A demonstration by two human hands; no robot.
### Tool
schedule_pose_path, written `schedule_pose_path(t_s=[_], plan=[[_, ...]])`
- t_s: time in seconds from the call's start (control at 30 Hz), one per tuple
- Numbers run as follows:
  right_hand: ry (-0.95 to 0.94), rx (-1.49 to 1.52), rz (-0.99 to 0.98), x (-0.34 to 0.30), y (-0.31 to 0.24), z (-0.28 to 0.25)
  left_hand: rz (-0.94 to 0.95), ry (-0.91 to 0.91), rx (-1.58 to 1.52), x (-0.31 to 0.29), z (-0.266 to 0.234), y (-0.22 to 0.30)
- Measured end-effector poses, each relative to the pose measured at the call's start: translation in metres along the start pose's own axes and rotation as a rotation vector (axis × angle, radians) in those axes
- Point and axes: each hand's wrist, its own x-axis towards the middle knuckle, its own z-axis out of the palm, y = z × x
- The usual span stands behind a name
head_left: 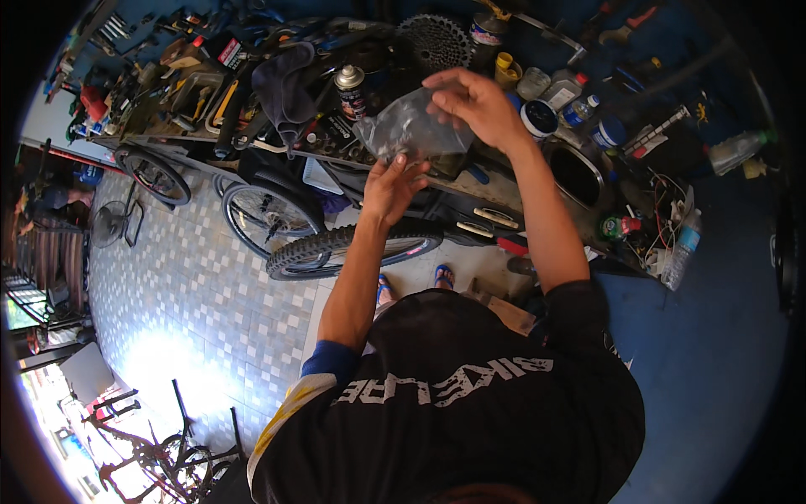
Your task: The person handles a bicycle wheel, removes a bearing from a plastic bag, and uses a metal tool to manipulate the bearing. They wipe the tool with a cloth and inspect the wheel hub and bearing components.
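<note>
I hold a clear plastic bag (409, 130) up in front of a cluttered workbench (495, 189). My right hand (474, 105) pinches the bag's top edge from above. My left hand (393, 186) reaches up from below with fingers spread, touching the bag's lower edge. Small dark parts seem to lie inside the bag, but I cannot make them out. A spray can (350, 91) stands on the bench just left of the bag, and a toothed bicycle cassette (437, 40) lies behind it.
Bicycle wheels with knobby tyres (344, 248) lean under the bench. A dark cloth (285, 88), tools, jars and plastic bottles (684, 248) crowd the bench top. A tiled floor (193, 294) spreads to the left, with a bicycle (159, 458) at lower left.
</note>
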Motion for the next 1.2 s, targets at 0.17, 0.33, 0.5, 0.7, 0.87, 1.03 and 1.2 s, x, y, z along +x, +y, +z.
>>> schedule_pose_path(t_s=[0.17, 0.33, 0.5, 0.7, 0.87, 1.03, 1.2], plan=[[0.134, 0.269, 0.261, -0.067, 0.082, 0.0, -0.026, 0.174, 0.128, -0.023, -0.003, -0.026], [0.355, 0.357, 0.28, -0.096, 0.126, -0.01, -0.081, 0.275, 0.274, -0.027, 0.004, -0.04], [0.374, 0.161, 0.209, -0.1, 0.128, -0.033, -0.081, 0.275, 0.228, -0.009, 0.009, -0.058], [0.162, 0.326, 0.055, -0.097, 0.124, -0.068, 0.033, 0.109, -0.029, 0.001, 0.024, -0.086], [0.188, 0.67, 0.114, -0.098, 0.108, -0.08, 0.029, 0.004, -0.261, 0.003, 0.066, -0.067], [0.139, 0.441, 0.044, -0.085, 0.098, -0.087, 0.069, 0.023, -0.078, 0.018, 0.06, -0.051], [0.279, 0.224, -0.005, -0.064, 0.08, -0.09, -0.01, -0.037, -0.017, 0.03, 0.05, -0.037]])
